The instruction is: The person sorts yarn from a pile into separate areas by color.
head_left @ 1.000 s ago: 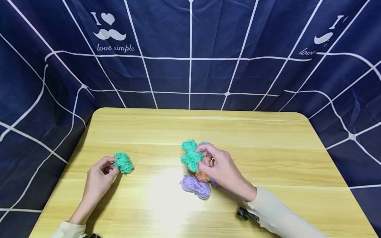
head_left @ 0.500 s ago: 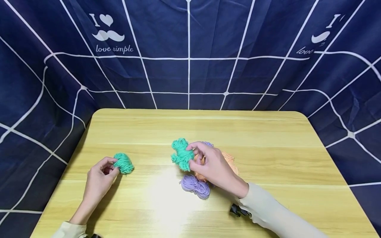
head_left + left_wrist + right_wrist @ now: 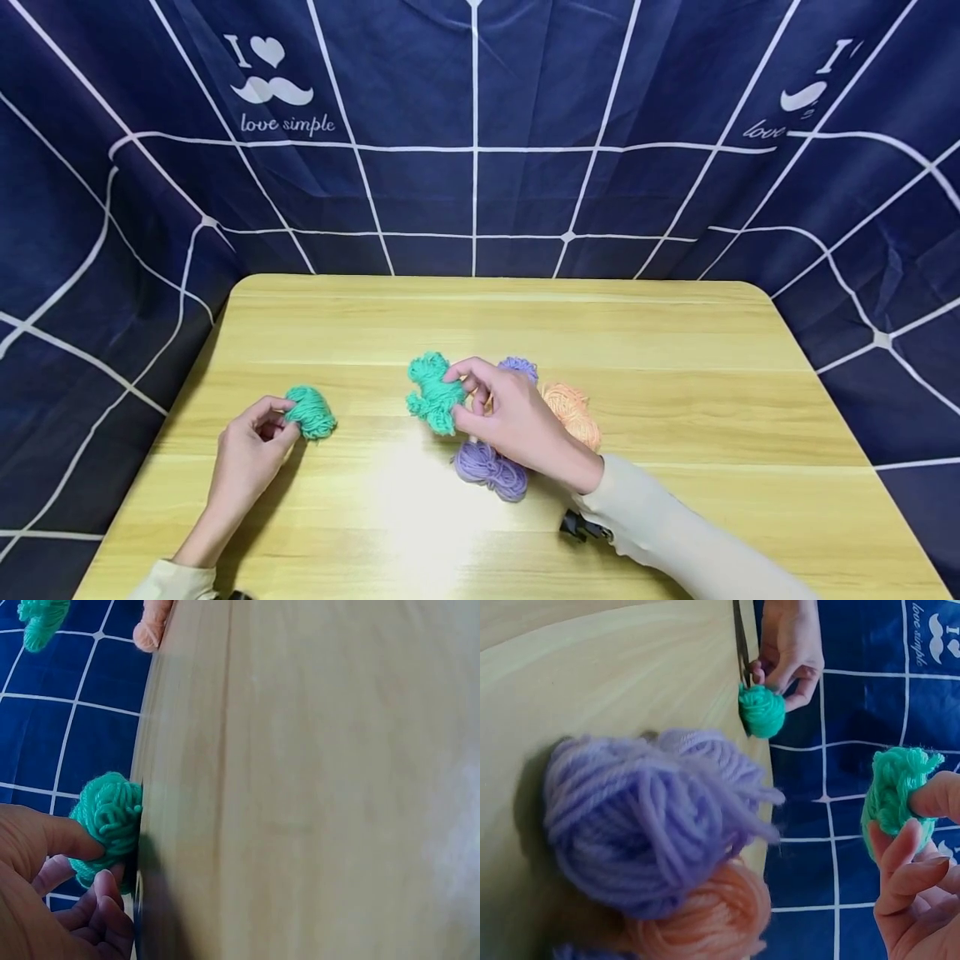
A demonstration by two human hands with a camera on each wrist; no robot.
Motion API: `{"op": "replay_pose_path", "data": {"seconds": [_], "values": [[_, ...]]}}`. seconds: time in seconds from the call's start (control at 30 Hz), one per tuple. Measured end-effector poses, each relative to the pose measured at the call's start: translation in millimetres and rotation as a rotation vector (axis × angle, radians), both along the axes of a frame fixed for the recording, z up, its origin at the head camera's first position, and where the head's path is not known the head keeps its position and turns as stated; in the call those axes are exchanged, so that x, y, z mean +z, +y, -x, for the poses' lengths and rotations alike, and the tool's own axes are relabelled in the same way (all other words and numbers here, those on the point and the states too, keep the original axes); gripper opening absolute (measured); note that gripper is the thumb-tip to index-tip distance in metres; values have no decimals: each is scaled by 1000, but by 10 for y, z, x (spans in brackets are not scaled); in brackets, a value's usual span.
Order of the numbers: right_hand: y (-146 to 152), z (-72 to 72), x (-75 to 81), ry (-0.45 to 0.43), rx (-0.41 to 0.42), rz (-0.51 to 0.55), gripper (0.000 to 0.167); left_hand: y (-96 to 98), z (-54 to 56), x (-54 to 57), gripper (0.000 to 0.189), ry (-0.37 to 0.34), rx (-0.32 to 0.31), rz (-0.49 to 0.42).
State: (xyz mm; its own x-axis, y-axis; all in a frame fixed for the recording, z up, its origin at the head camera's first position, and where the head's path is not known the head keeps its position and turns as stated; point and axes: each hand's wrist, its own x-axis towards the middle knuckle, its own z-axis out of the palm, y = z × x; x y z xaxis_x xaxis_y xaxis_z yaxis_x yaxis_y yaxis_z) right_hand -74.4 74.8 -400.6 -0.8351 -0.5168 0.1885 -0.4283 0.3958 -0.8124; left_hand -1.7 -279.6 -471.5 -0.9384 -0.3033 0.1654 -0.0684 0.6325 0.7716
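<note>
My left hand (image 3: 253, 454) pinches a green ball of yarn (image 3: 311, 412) on the left part of the table. In the left wrist view thumb and fingers close on that green yarn (image 3: 109, 817). Near the middle, my right hand (image 3: 513, 408) grips a second green yarn bundle (image 3: 433, 393), tied at its waist with looped ends, between thumb and fingertips. The right wrist view shows this bundle (image 3: 895, 791) raised above the tabletop. Below the right hand lies a purple skein (image 3: 491, 471); a peach ball (image 3: 572, 414) and another purple skein (image 3: 519, 367) are partly hidden behind the hand.
The wooden table (image 3: 360, 325) has rounded far corners. A dark blue curtain (image 3: 420, 192) with white lines stands behind it and along both sides. A dark strap piece (image 3: 583, 527) hangs at the right cuff.
My right hand has moved left with the green yarn bundle, away from the pile, uncovering more of the peach ball. My left hand stays in place on its green ball.
</note>
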Motion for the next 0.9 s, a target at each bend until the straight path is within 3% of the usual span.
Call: {"op": "replay_pose_path", "data": {"seconds": [0.67, 0.9], "values": [[-336, -35, 8, -18, 40, -31, 35, -9, 9, 0, 22, -4, 7, 1], [-456, -26, -6, -71, 67, -15, 35, -15, 26, 8, 22, 6, -3, -2]]}}
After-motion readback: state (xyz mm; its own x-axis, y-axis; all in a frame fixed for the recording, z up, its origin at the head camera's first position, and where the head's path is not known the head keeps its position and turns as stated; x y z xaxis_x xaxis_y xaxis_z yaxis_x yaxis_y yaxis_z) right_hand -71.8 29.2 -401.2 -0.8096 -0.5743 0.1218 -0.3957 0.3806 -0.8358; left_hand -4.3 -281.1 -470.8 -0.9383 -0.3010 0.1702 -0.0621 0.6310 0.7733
